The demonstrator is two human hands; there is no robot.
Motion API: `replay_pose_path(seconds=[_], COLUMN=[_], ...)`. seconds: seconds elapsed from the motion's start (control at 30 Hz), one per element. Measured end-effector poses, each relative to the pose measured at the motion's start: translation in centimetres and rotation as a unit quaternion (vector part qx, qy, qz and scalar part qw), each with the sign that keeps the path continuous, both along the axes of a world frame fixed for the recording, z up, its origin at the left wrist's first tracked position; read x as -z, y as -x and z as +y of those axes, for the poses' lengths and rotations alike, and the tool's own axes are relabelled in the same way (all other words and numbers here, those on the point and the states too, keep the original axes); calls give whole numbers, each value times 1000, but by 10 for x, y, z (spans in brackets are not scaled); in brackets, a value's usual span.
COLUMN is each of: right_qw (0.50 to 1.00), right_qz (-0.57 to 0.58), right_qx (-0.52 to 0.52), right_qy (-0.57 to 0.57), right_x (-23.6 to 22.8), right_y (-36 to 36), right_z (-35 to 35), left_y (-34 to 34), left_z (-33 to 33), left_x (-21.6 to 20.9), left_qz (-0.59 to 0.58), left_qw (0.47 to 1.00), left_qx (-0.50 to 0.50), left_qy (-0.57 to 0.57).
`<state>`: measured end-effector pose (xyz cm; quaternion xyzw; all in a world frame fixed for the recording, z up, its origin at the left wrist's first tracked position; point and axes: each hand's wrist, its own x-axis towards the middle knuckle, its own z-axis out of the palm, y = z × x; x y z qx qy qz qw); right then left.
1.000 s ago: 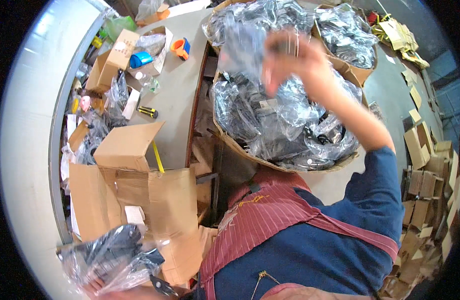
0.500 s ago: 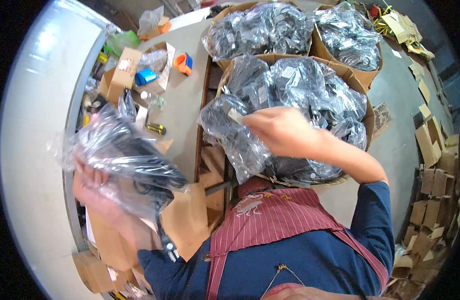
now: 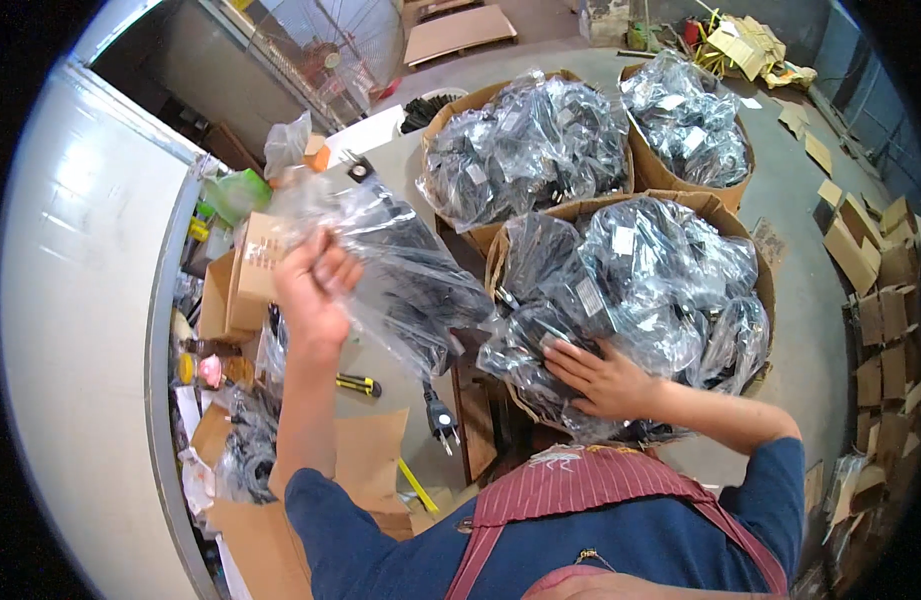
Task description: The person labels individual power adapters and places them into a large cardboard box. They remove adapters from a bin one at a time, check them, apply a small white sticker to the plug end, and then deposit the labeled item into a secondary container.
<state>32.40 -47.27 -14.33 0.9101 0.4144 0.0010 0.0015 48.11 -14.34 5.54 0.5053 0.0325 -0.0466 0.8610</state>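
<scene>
Left hand (image 3: 315,283) gripping clear bag of black cords (image 3: 415,265), right hand (image 3: 605,382) on filled carton (image 3: 767,285).
Left fingers curled round bag's end, bag extending right, plug (image 3: 440,418) hanging lower right; right fingers extended, flattish, gripping nothing, bagged cords (image 3: 660,265) under and beyond.

The fisheye head view looks down and forward, near above the bare left hand (image 3: 315,288) and bare right hand (image 3: 602,380).
</scene>
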Motion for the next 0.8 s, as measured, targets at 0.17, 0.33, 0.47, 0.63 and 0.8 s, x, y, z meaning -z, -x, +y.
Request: replay_pose_path(seconds=[0.17, 0.33, 0.47, 0.63, 0.8], right_qw=[997, 989, 988, 990, 985], right_qz=[52, 93, 103, 107, 147], right_qx=[10, 19, 29, 10, 32], right_qy=[-49, -111, -116, -86, -79], right_x=[3, 11, 7, 6, 9], right_y=[-1, -4, -10, -21, -19], right_z=[1, 3, 3, 12, 10], left_y=[-128, -258, -345, -465, -434], left_z=[-25, -46, -108, -154, -218], left_x=[13, -23, -18, 91, 174], left_qz=[6, -83, -233, -353, -244], left_qw=[998, 993, 910, 743, 897], left_qx=[7, 9, -16, -99, -7], left_qy=[-66, -85, -341, -560, -370])
